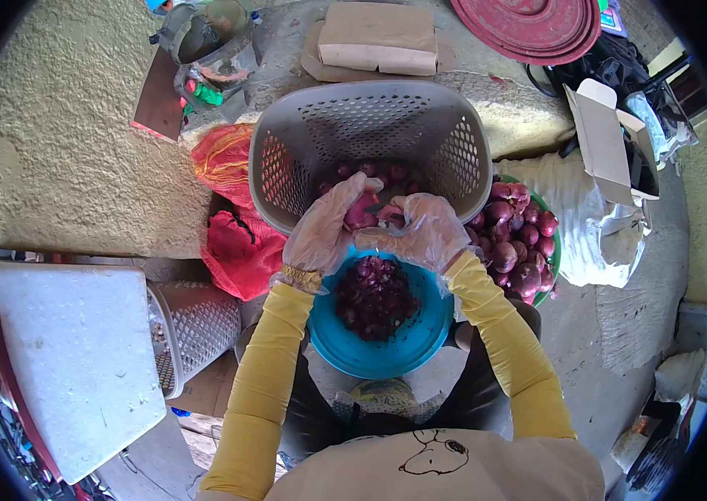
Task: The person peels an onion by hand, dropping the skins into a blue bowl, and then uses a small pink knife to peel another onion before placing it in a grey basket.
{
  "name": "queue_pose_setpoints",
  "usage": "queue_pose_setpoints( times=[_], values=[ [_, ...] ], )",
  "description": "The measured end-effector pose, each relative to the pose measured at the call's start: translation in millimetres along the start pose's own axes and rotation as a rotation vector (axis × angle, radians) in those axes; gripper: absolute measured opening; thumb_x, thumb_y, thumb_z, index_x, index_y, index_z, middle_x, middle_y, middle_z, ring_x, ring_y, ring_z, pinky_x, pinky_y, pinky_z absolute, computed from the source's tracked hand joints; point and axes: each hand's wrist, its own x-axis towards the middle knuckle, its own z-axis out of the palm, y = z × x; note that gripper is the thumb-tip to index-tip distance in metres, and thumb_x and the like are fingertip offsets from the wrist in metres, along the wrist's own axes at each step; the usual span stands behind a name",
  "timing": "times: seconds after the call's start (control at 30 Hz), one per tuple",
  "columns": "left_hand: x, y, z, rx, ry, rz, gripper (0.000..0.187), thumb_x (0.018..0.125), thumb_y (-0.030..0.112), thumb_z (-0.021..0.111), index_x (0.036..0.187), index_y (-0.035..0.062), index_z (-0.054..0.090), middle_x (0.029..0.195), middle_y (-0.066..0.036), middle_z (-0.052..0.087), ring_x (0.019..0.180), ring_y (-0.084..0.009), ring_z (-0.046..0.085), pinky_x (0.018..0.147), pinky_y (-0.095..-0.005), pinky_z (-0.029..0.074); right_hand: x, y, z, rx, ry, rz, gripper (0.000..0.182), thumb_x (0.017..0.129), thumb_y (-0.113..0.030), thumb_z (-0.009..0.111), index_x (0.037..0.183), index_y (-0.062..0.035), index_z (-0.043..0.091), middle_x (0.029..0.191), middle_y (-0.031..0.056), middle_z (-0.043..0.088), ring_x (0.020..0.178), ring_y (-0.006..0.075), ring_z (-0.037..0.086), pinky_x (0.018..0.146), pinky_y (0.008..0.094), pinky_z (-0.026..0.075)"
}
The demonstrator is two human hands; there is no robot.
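The person's left hand (324, 224), in a clear plastic glove, is closed around a round, purple-red onion (362, 214), with the fingers pressed against its skin. The right hand (427, 229), gloved the same way, is curled in toward that onion; a pinkish-red bit shows by its fingertips, perhaps a piece of skin, but whether they pinch it cannot be told. A patterned gold-coloured band (301, 278) circles the left wrist, and yellow fabric sleeves cover both forearms.

The held onion is over the near rim of a tall grey-brown plastic basket (367, 93) with perforated walls, and more onions lie at its bottom. Just below the hands, between the person's legs, a round bright-blue plastic basin (378, 361) holds a heap of dark purple-red pieces (377, 301), too small to make out singly. To the right of the basket, a round green container (555, 250) is piled with whole purple-red onions (514, 238), beside a crumpled white sack (585, 230). On the basket's other side lies a bright red mesh bag (236, 250).
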Motion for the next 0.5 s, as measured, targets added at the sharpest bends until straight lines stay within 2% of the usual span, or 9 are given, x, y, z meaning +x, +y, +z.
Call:
queue_pose_setpoints(
  times=[0.1, 0.33, 0.4, 0.43, 0.5],
  values=[
    [-1.5, 1.7, 3.8, -0.120, 0.004, -0.063, 0.044, 0.106, 0.038, 0.063, 0.126, -0.0019, 0.065, 0.123, -0.012, 0.066, 0.101, -0.0233, 0.070, 0.083, -0.0377, 0.064, 0.4, -0.8, -0.9, -0.028, -0.013, 0.001, 0.075, 0.072, -0.077, 0.078, 0.096, -0.0056, 0.078, 0.085, 0.0214, 0.073, 0.087, 0.0394, 0.072, 0.080, 0.0463, 0.056],
    [-4.1, 5.8, 7.5, -0.159, -0.032, -0.077, 0.044, 0.107, 0.037, 0.062, 0.127, -0.0030, 0.064, 0.126, -0.014, 0.065, 0.106, -0.0278, 0.071, 0.087, -0.0419, 0.064, -0.2, 4.6, 2.7, -0.017, -0.005, -0.017, 0.074, 0.073, -0.077, 0.078, 0.094, -0.0054, 0.078, 0.083, 0.0221, 0.073, 0.085, 0.0391, 0.072, 0.077, 0.0461, 0.056],
    [-4.6, 6.2, 10.5, -0.089, 0.014, -0.056, 0.046, 0.106, 0.041, 0.064, 0.126, -0.0003, 0.067, 0.116, -0.008, 0.065, 0.104, -0.0166, 0.063, 0.084, -0.0306, 0.058, -0.1, 7.0, 3.2, 0.007, 0.021, -0.018, 0.075, 0.073, -0.077, 0.078, 0.095, -0.0049, 0.078, 0.083, 0.0222, 0.073, 0.085, 0.0392, 0.072, 0.077, 0.0462, 0.056],
    [-4.3, 5.6, 8.9, -0.089, 0.014, -0.057, 0.046, 0.106, 0.041, 0.064, 0.126, -0.0003, 0.067, 0.116, -0.008, 0.065, 0.104, -0.0166, 0.063, 0.084, -0.0306, 0.058, 0.1, 8.0, 2.8, 0.030, 0.046, -0.021, 0.076, 0.073, -0.077, 0.078, 0.095, -0.0045, 0.078, 0.082, 0.0223, 0.073, 0.085, 0.0394, 0.072, 0.076, 0.0463, 0.056],
    [-3.3, 4.1, 3.1, 0.057, 0.008, -0.028, 0.046, 0.107, 0.043, 0.062, 0.126, 0.0024, 0.069, 0.115, -0.005, 0.065, 0.103, -0.0128, 0.059, 0.080, -0.0255, 0.050, 1.3, 7.9, -0.1, 0.009, 0.028, -0.023, 0.076, 0.073, -0.077, 0.078, 0.095, -0.0043, 0.078, 0.082, 0.0224, 0.073, 0.084, 0.0394, 0.072, 0.076, 0.0465, 0.056]
  ],
)
